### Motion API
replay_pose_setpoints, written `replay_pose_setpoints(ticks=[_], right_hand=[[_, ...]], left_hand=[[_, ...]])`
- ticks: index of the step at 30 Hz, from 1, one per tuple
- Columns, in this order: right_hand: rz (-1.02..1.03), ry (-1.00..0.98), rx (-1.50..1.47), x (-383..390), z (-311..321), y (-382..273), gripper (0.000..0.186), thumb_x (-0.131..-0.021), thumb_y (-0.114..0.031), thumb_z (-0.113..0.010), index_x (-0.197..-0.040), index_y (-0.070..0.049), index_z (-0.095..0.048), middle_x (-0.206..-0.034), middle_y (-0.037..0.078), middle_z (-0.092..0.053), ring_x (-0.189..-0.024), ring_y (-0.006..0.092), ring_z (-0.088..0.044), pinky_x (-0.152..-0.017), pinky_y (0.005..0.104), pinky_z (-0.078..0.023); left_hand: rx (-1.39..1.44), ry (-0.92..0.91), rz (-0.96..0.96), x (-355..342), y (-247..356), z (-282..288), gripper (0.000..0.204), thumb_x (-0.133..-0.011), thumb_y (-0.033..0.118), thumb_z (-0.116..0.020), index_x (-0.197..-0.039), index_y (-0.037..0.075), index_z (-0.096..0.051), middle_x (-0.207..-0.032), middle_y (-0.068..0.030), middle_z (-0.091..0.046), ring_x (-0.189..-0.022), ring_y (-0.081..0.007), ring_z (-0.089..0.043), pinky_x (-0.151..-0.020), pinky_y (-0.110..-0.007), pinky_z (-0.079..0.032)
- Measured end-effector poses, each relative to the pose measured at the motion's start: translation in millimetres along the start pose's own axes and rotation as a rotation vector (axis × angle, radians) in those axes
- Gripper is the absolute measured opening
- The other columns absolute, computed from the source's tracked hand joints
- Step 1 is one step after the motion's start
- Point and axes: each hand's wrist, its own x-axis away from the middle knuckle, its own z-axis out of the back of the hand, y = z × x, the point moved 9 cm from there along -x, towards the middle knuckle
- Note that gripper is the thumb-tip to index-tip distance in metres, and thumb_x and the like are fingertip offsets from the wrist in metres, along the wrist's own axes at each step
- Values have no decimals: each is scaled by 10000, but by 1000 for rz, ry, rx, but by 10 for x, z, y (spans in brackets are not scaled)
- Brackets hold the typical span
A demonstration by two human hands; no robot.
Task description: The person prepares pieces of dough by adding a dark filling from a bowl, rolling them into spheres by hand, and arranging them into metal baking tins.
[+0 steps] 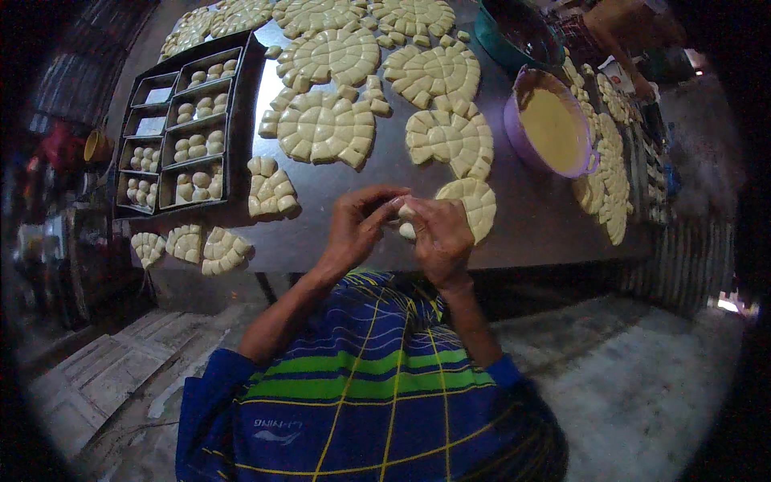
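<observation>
Head view: left grip [360, 224] and right grip [443, 240] pinched together on a small, rounded, pale-cream dough piece [407, 230]; light, even pressure should avoid tearing.

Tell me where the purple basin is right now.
In the head view, the purple basin sits on the table right of centre, just this side of the green basin.

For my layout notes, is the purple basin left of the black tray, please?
No, the purple basin stands right of the black tray, with dough rounds between.
</observation>
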Motion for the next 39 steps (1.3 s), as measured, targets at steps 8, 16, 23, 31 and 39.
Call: replay_pose_setpoints(ticks=[8, 16, 23, 31, 39], right_hand=[[-533, -5, -462, 25, -28, 375, 240, -805, -138, -782, -1011, -27, -726, -938, 125, -669, -848, 215, -670, -700, 314, -549], [-541, -38, -464, 69, -108, 520, 122, -824, -129, -750, -878, -20, -754, -987, 126, -689, -867, 189, -673, -709, 317, -548], [-771, -142, -583, 195, -266, 636, 129, -839, -119, -743, -878, 3, -733, -968, 98, -703, -840, 153, -673, -707, 272, -543], [-857, -291, -817, 308, -408, 692, 468, -813, -50, -773, -1230, 9, -567, -1023, 128, -705, -847, 125, -657, -752, 257, -547], [-732, -531, -592, 669, -677, 800, 353, -852, -6, -684, -1201, -8, -633, -1118, 124, -695, -957, 177, -668, -828, 291, -535]], left_hand=[[-30, -148, -41, 60, 123, -107, 219, -943, 95, -639, -1128, -21, -652, -1007, -82, -691, -920, -128, -636, -787, -286, -536], [-59, -86, -33, 1, 101, -61, 218, -943, 177, -653, -1033, -21, -668, -925, -73, -688, -820, -112, -621, -698, -263, -508], [35, -13, -2, -4, -12, -53, 260, -942, 72, -607, -1185, 15, -535, -937, -63, -664, -838, -107, -602, -735, -271, -501], [113, -232, -64, 12, 89, -175, 649, -866, 42, -682, -1416, 118, -346, -1071, -91, -658, -957, -145, -622, -729, -290, -514], [343, -198, 5, 35, -42, -25, 792, -807, -67, -654, -1479, 127, -283, -1296, -143, -568, -1199, -233, -557, -1028, -363, -445]])
